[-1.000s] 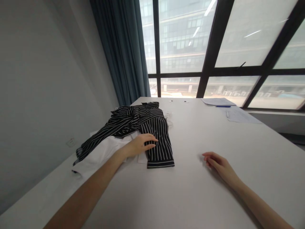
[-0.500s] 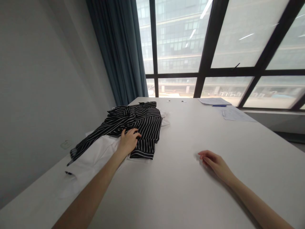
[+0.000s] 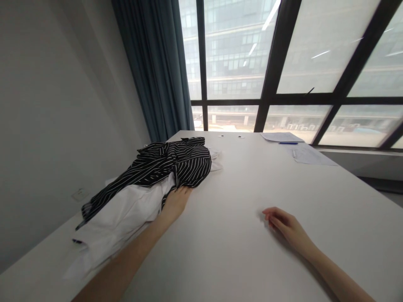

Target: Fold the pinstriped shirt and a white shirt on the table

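A black shirt with white stripes [image 3: 189, 161] lies bunched on the left half of the table, over white cloth [image 3: 126, 209] that spreads out toward me. My left hand [image 3: 176, 203] is at the shirt's near edge, its fingertips hidden in the striped fabric and closed on it. That edge is gathered up and rumpled around the fingers. Apart from the clothes, my right hand [image 3: 285, 224] rests on the white table, fingers loosely curled together with nothing in them.
Paper sheets [image 3: 311, 155] and a blue pen [image 3: 288, 143] lie at the table's far right. Two small white pieces with dark spots [image 3: 241, 137] are near the far edge. A wall with a socket [image 3: 80, 194] borders the left side; a blue curtain [image 3: 157, 71] hangs behind.
My left hand has gone from lying on top of the striped shirt to its near edge. The near striped part is now drawn up and bunched. My right hand stays nearly still.
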`<state>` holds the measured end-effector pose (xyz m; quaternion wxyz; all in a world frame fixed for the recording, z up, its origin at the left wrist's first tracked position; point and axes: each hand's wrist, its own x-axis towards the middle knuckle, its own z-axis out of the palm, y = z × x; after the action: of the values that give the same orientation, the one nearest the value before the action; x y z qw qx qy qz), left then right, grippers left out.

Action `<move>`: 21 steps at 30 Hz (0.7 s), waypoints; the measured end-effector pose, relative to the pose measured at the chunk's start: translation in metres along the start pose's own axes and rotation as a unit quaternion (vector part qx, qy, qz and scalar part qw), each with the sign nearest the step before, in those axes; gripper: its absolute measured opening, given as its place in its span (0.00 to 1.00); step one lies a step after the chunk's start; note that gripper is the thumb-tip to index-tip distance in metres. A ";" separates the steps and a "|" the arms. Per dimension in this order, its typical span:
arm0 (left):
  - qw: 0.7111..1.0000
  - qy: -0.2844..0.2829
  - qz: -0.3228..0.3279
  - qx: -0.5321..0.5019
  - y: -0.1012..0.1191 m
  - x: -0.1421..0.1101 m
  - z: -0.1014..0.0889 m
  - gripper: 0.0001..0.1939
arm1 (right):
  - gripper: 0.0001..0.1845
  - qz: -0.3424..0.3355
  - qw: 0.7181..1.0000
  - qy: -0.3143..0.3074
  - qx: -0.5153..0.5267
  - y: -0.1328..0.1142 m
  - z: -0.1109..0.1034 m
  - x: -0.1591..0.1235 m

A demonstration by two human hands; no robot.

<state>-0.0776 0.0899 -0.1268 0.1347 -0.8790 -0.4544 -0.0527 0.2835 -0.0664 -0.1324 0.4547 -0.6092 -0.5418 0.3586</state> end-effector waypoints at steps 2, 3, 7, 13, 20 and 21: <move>1.000 0.019 -0.004 -0.003 0.000 0.004 0.001 0.25 | 0.23 0.002 1.000 -0.004 -0.004 0.000 0.001 0.000; 0.999 0.034 -0.005 -0.007 0.006 0.005 0.002 0.24 | 0.22 0.001 1.000 -0.005 -0.007 0.000 0.001 0.000; 0.995 0.055 0.036 -0.073 0.055 0.001 0.005 0.18 | 0.20 -0.016 0.999 -0.002 -0.043 0.003 0.004 -0.001; 0.947 0.007 0.194 -0.257 0.094 -0.013 0.002 0.20 | 0.13 -0.151 0.969 -0.028 -0.193 0.011 0.008 -0.007; 0.932 -0.012 0.193 -0.307 0.084 -0.011 -0.005 0.23 | 0.25 -0.175 0.909 -0.104 -0.365 0.012 0.012 -0.004; 0.931 -0.014 0.194 -0.308 0.085 -0.011 -0.005 0.23 | 0.26 -0.170 0.904 -0.112 -0.377 0.011 0.012 -0.003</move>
<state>-0.0147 0.0335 -0.1404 -0.1416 -0.9488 -0.2385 -0.1511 0.2752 -0.0675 -0.1475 0.1816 -0.5901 -0.7788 0.1106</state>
